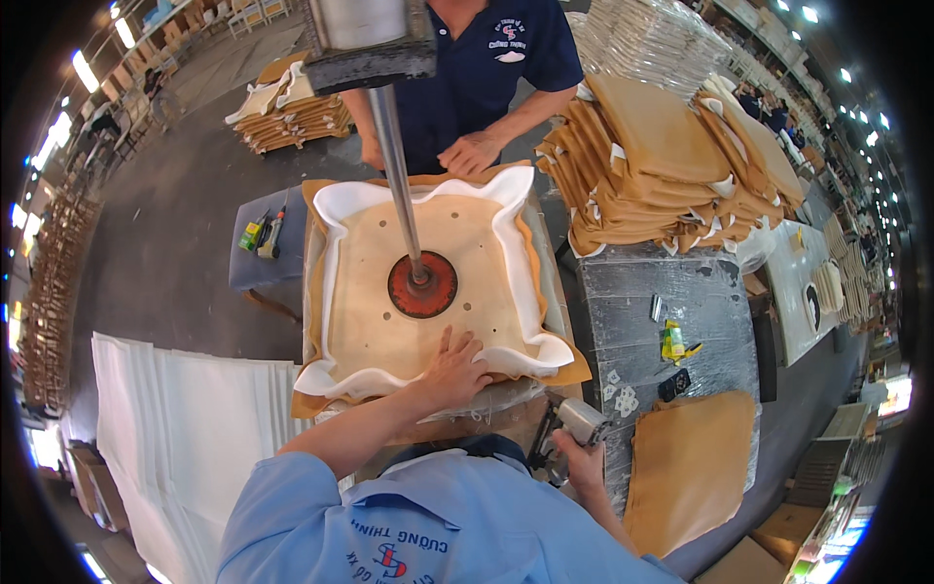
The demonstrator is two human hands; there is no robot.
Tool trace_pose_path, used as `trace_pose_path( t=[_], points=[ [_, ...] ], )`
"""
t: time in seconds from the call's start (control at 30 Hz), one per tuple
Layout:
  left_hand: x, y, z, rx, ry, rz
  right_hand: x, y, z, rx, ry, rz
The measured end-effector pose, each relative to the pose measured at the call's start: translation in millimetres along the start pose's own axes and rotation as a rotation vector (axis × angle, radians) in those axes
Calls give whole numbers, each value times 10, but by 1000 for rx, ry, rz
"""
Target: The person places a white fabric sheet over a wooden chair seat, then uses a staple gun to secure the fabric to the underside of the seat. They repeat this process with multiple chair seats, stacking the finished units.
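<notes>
In front of me lies a square plywood seat panel [375, 336] with several holes. White padding [329, 282] and tan cover material [307, 402] curl up around its edges. A red round press foot [425, 295] on a metal rod [394, 161] bears down on the panel's middle. My left hand [457, 373] rests with fingers spread on the panel's near edge, beside the padding. Below the panel's near right corner, my right hand [582, 462] is closed around the handle of a staple gun [581, 422]. The gun's nose is apart from the panel.
Across the panel stands a co-worker in a dark shirt, one hand [471, 153] near the far edge. Tan covers [662, 127] are piled at right, above a grey table [623, 292]. White padding sheets [195, 419] lie left. A blue-topped stool [255, 219] carries tools.
</notes>
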State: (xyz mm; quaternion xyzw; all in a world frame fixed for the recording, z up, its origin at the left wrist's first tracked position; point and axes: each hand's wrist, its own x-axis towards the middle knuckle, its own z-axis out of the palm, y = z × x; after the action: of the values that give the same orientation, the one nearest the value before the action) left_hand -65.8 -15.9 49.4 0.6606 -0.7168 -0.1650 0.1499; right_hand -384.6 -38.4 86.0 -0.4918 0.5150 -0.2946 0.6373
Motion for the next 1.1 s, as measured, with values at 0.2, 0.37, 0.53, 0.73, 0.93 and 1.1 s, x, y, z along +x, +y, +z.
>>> trace_pose_path(
  t=[0.2, 0.37, 0.53, 0.73, 0.93, 1.1],
  points=[
    [-12, -126, -45, -43, 61, 0, 239, -257, 307, -172, -226, -20],
    [49, -204, 0, -133, 121, -54, 433, -478, 561, -346, -304, 11],
    [84, -261, 114, -281, 230, -154, 606, -616, 878, -409, -268, 223],
    [117, -224, 183, -324, 237, -185, 808, -688, 1027, -499, -292, 302],
    [120, -242, 168, -340, 278, -190, 1010, -780, 1228, -547, -290, 356],
    [91, -219, 161, -230, 195, -210, 1091, -851, 1364, -638, -237, 359]
  ],
)
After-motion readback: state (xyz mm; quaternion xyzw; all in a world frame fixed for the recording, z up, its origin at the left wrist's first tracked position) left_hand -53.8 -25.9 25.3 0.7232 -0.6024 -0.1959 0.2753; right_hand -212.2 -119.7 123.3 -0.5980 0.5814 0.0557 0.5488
